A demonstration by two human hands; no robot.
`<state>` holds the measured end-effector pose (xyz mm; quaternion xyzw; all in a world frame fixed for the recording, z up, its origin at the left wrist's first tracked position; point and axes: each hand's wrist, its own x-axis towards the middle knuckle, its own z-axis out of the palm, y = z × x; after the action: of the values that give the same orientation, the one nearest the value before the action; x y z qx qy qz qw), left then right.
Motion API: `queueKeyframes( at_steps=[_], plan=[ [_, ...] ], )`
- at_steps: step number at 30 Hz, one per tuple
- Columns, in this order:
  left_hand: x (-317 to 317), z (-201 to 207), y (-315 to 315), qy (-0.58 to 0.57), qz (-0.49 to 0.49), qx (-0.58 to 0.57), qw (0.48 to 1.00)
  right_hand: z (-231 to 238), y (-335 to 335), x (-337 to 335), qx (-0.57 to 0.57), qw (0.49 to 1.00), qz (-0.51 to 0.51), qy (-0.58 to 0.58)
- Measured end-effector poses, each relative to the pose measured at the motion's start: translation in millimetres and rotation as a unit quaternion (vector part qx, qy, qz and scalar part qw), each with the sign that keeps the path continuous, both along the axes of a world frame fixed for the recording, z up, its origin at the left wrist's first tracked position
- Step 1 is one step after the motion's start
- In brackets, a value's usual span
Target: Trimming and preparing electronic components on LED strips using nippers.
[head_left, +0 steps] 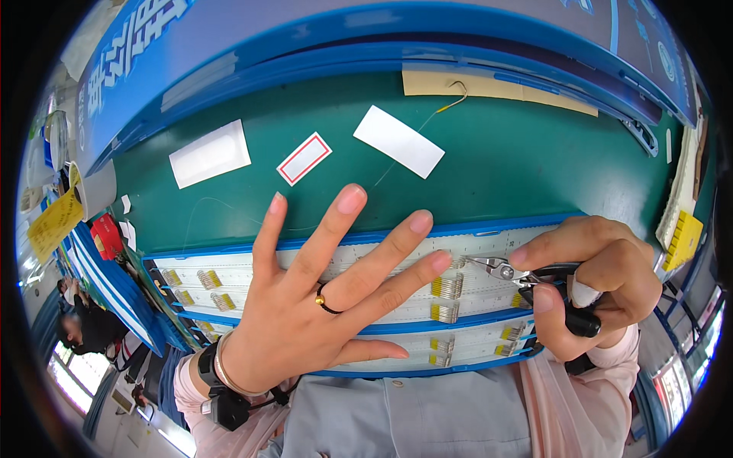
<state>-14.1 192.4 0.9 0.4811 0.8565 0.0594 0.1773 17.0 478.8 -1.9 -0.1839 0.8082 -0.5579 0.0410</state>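
Note:
My left hand [321, 298] lies spread over a blue-edged rig case [489, 305], its fingers stretched out and holding nothing. A dark ring with a gold bead circles one finger. In my right hand [611, 267] is a pair of small cutters [500, 269] with black handles. Their tip points left, close to a bundle of snelled hooks [447, 287] with yellow bindings. Several similar bundles sit in the case's white ruled rows. Beyond the case lies a single hook [460, 95] with yellow binding; its thin line runs by a white card [398, 142].
On the green mat [527, 168] are a white packet [210, 153] and a red-bordered label [304, 159]. A large blue box [305, 38] spans the far side, over a tan sheet [500, 85]. A white cup [95, 187] stands left; another person [95, 324] is farther left.

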Motion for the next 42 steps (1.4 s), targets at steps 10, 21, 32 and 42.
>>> queueKeyframes(
  at_steps=[10,21,32,42],
  plan=[
    [-3,2,1,-0.005,-0.022,0.018,1.0,0,-3,0,0.012,1.0,0.019,0.01],
    [-2,-1,1,-0.015,0.006,0.079,0.997,-4,-1,4,-0.026,1.0,0.008,-0.01],
    [-2,1,2,-0.011,0.0,0.064,0.998,-5,1,-2,-0.02,1.0,0.024,0.001],
    [-2,0,3,-0.004,0.001,0.077,0.997,-6,2,9,-0.052,0.998,-0.024,-0.029]
  ],
)
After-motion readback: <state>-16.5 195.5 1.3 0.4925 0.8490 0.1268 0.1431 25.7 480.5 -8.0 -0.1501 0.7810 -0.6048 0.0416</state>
